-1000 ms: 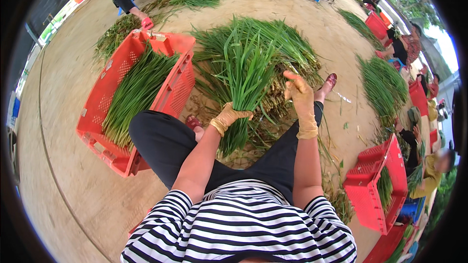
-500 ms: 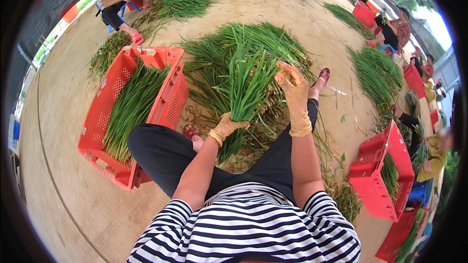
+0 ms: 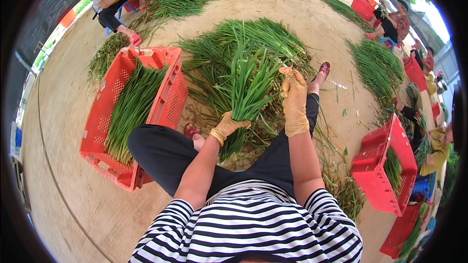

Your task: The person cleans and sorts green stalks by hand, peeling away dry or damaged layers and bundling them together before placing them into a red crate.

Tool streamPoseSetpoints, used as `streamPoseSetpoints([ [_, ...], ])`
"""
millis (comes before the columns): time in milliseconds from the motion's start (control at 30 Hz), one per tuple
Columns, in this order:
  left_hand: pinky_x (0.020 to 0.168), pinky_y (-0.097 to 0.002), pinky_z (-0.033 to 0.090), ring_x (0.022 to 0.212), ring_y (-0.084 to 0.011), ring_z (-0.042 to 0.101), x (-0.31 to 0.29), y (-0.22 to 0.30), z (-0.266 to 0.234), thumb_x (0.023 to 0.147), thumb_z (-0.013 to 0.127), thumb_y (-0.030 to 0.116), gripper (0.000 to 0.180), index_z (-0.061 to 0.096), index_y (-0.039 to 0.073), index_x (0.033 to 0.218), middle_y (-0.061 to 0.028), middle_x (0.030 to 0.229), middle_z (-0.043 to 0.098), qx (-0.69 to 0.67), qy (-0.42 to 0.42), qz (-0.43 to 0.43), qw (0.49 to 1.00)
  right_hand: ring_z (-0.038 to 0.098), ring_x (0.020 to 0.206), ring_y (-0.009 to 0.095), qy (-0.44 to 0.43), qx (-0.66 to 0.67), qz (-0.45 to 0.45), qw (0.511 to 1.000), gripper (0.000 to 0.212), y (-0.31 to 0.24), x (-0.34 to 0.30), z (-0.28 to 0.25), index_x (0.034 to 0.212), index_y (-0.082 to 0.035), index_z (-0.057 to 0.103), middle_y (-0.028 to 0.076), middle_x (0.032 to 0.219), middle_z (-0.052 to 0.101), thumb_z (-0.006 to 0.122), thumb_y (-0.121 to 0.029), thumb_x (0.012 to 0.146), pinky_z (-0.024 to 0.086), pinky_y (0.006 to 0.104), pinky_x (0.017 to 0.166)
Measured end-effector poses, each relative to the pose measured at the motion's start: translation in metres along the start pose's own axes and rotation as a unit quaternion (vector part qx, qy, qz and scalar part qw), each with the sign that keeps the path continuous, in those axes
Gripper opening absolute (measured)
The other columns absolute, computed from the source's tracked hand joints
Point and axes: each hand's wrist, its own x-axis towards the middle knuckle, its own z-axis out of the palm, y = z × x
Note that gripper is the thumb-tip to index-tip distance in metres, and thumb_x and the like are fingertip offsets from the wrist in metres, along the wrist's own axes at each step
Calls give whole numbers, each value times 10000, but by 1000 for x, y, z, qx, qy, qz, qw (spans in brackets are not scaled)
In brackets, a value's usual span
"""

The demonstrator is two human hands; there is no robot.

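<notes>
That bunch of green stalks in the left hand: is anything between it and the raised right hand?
Nothing visible. The left hand grips the bunch low on its stalks, and the gloved right hand is up beside the bunch's upper leaves, just to their right. Only a narrow gap lies between them, with the pile on the ground behind.

The gloved left hand (image 3: 228, 125) is clenched at frame centre. The gloved right hand (image 3: 294, 98) reaches higher, fingers seemingly loose.
</notes>
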Motion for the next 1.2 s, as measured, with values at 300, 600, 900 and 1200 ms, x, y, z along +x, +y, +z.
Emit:
streamPoseSetpoints([
  [300,685,-296,497,751,-177,607,-4,2,6,716,653,-37,268,574,-45,973,-109,854,630,56,-6,-4,998,545,680,75,-70,-122,-31,990,291,-24,29,0,990,-40,578,5,831,601,576,-285,833,416,209,578],
  [600,672,-285,486,747,-154,593,-7,3,11,717,668,-10,254,582,-30,956,-85,853,629,97,-27,11,995,495,587,77,-146,-121,30,981,210,-1,43,1,863,-10,553,21,795,594,596,-212,820,388,213,508],
  [900,702,-286,495,779,-151,592,-4,2,11,711,670,-16,268,580,-22,964,-75,892,625,68,-25,-25,997,469,584,83,-12,42,16,999,117,30,31,-16,860,-18,571,32,813,597,558,-133,841,356,195,527],
  [1200,617,-290,486,718,-162,585,0,-6,11,722,660,-26,225,571,-38,928,-88,834,617,90,4,2,996,549,853,156,51,44,-9,998,243,10,20,-22,1045,-73,530,66,1016,586,487,-249,884,424,270,739],
])
